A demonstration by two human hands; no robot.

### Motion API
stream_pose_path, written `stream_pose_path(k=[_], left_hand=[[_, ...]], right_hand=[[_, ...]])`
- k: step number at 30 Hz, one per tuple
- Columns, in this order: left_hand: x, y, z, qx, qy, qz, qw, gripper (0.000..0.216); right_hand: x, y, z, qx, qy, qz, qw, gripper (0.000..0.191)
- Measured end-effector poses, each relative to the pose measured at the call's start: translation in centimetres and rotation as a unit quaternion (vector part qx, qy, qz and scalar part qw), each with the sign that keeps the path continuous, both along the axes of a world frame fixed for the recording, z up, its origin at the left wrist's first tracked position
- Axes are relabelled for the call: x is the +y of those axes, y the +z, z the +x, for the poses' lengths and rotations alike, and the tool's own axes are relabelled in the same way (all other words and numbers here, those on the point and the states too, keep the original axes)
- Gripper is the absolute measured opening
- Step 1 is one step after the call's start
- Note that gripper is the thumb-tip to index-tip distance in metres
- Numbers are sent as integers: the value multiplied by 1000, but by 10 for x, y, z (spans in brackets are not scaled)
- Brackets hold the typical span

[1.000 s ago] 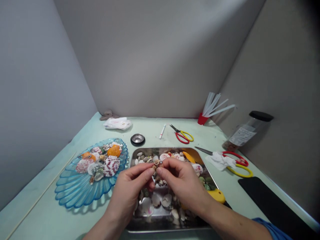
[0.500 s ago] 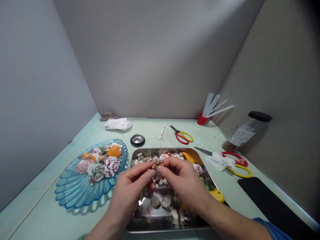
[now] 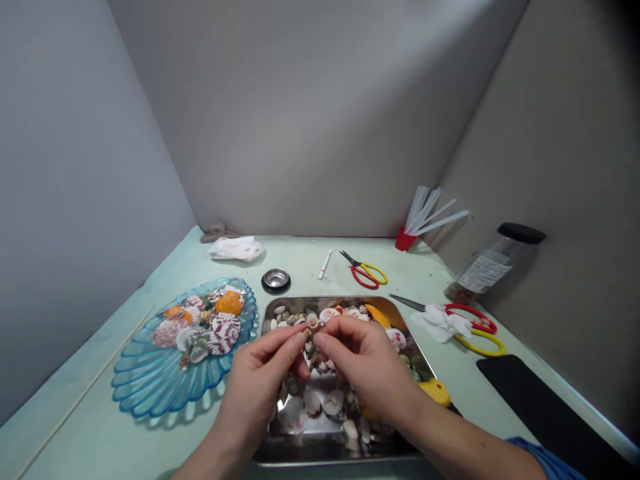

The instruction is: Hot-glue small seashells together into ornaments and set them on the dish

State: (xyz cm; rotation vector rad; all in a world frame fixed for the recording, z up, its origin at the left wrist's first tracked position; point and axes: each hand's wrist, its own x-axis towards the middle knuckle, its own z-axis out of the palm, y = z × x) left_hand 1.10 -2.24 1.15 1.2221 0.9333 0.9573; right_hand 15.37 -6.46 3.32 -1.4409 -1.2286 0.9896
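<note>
Between my fingertips, above a metal tray (image 3: 345,459), is a small cluster of brown and cream spiral shells (image 3: 313,325). My left hand (image 3: 267,370) pinches it from the left with thumb and forefinger. From the other side my right hand (image 3: 367,363) pinches it too, its thumb nearly meeting the left one. My fingers hide part of the cluster. Underneath, the tray holds loose shells, among them white cupped shells (image 3: 333,403) near the front and pale pebble-like ones (image 3: 281,311) at the back left.
A blue scalloped dish (image 3: 155,387) of shells stands left. Behind the tray lie a round black-rimmed lid (image 3: 276,280), a white marker (image 3: 325,265) and small scissors (image 3: 365,270). Larger scissors (image 3: 480,327), white tissue (image 3: 443,323), a jar (image 3: 487,267) and a red cup (image 3: 405,239) of white sticks are right.
The shell cluster has turned slightly between my fingertips, and my left thumb has shifted a little up. Both hands stay in nearly the same place.
</note>
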Motion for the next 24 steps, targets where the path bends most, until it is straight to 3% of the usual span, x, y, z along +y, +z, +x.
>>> stream_pose_path(k=[15,24], left_hand=[[0,3,2,31,16,2,999,20],[-1,-2,1,-7,17,-2,1000,29]], right_hand=[[-1,-1,0,0,7,-19,1000,19],[-1,-1,0,14,5,7,1000,19]])
